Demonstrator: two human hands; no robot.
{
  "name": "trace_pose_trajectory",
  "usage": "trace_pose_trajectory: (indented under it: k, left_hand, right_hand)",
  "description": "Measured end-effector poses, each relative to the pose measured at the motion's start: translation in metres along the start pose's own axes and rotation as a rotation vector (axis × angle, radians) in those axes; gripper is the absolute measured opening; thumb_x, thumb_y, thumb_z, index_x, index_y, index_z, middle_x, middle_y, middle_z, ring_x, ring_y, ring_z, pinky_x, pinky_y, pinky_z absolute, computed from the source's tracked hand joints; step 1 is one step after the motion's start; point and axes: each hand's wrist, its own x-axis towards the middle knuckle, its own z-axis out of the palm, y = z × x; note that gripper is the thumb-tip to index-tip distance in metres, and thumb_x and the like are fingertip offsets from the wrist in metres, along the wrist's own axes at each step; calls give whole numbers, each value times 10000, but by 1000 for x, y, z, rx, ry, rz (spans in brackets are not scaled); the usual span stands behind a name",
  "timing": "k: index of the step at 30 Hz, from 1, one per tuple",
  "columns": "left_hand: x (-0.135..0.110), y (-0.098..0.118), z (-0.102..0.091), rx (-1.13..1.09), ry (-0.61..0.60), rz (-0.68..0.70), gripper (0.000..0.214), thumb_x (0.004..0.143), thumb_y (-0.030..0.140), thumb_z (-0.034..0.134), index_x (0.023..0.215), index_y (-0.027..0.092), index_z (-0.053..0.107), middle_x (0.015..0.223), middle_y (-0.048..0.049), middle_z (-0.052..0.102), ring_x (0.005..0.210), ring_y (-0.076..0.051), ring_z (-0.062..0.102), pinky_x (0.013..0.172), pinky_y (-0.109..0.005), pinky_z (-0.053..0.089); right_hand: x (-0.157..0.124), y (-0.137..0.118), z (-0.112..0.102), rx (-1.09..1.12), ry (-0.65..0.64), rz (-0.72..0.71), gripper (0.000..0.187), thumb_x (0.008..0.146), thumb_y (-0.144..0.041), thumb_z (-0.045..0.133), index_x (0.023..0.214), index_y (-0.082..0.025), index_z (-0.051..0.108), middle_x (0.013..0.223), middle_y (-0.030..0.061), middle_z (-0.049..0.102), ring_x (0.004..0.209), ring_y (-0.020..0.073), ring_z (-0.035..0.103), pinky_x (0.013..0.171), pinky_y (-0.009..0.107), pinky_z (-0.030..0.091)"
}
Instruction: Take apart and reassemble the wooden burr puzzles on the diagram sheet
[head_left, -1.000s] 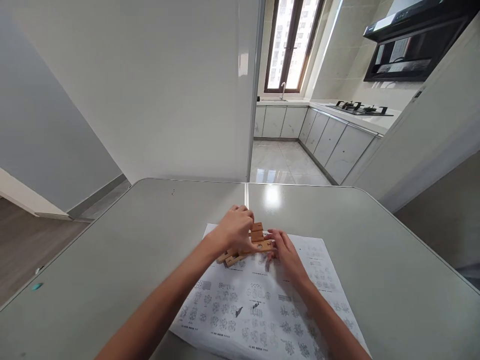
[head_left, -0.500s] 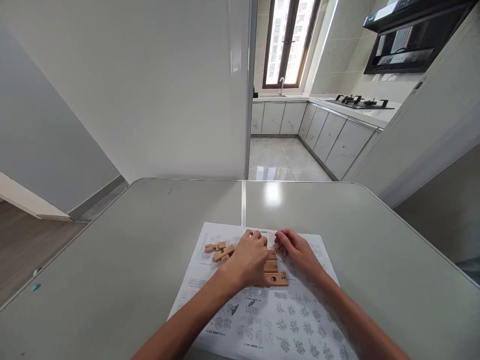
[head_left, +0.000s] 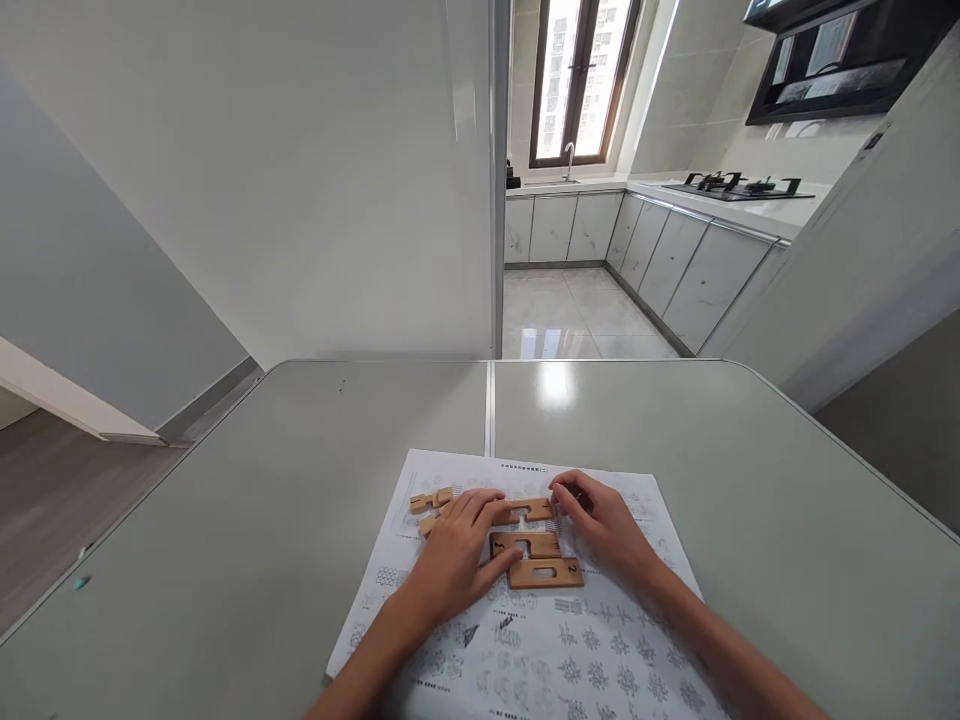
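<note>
My left hand [head_left: 454, 560] lies palm down with its fingers apart, over the left end of a notched wooden puzzle piece [head_left: 540, 509]. Its thumb reaches to a second notched piece [head_left: 545, 545]. Just below, touching that piece, lies a flat wooden piece marked 2 [head_left: 525, 575] with a slot in its middle. Beside the upper piece's right end, my right hand [head_left: 607, 520] is curled, thumb and fingertips together; whatever may be between them is hidden. Smaller wooden pieces [head_left: 421, 503] lie beyond my left hand, partly covered by it.
Under the pieces is a white sheet [head_left: 622, 600] printed with line diagrams. It lies on a grey table [head_left: 262, 520] with a seam [head_left: 490, 410] down its middle. A small teal bit [head_left: 81, 582] sits near the left edge. A kitchen counter [head_left: 697, 215] stands beyond.
My left hand has moved left and opened out, uncovering more of the three large wooden pieces. My right hand stays curled in nearly the same place. The view has shifted slightly.
</note>
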Motion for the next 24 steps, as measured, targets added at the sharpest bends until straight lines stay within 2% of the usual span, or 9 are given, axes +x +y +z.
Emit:
trace_pose_trajectory:
  k: [5, 10, 14, 18, 24]
  left_hand:
    - [2, -15, -1, 30, -2, 49, 447, 986, 399, 694, 1385, 273, 538, 1369, -102, 668, 1272, -295, 643, 1084, -485, 554]
    - [11, -35, -1, 66, -5, 108, 309, 1069, 259, 525, 1377, 252, 546, 1350, -100, 676, 1261, -267, 636, 1084, -474, 540]
    - [15, -42, -1, 101, 51, 130, 284, 1082, 180, 453, 1328, 245, 579, 1296, -83, 704, 1203, -251, 655, 1048, -455, 549]
    - [14, -41, -3, 123, 106, 132, 252, 1077, 187, 481, 1283, 253, 611, 1251, -72, 735, 1199, -259, 659, 1052, -471, 530]
    - [12, -34, -1, 83, 101, 124, 193, 1043, 263, 601, 1232, 239, 628, 1198, -70, 764, 1194, -269, 664, 1072, -485, 497]
  right_hand:
    - [0, -1, 1, -7, -15, -3, 377, 1032, -550, 544, 953, -221, 709, 820, 42, 726, 678, 206, 591, 623, 322, 465]
    - [-1, -4, 2, -18, -37, -32, 337, 1015, -538, 574, 964, -229, 698, 826, 45, 713, 671, 204, 584, 627, 328, 468]
    - [-3, -6, 3, -36, -39, -29, 338, 1019, -548, 567, 976, -236, 691, 873, 54, 715, 675, 205, 588, 618, 332, 472]
    - [-4, -4, 2, -60, -56, -40, 292, 1040, -503, 555, 997, -241, 678, 887, 51, 706, 684, 202, 588, 614, 331, 477]
    - [-4, 0, 2, -66, -77, -43, 254, 1065, -450, 539, 1009, -237, 665, 915, 54, 694, 703, 195, 581, 615, 322, 479]
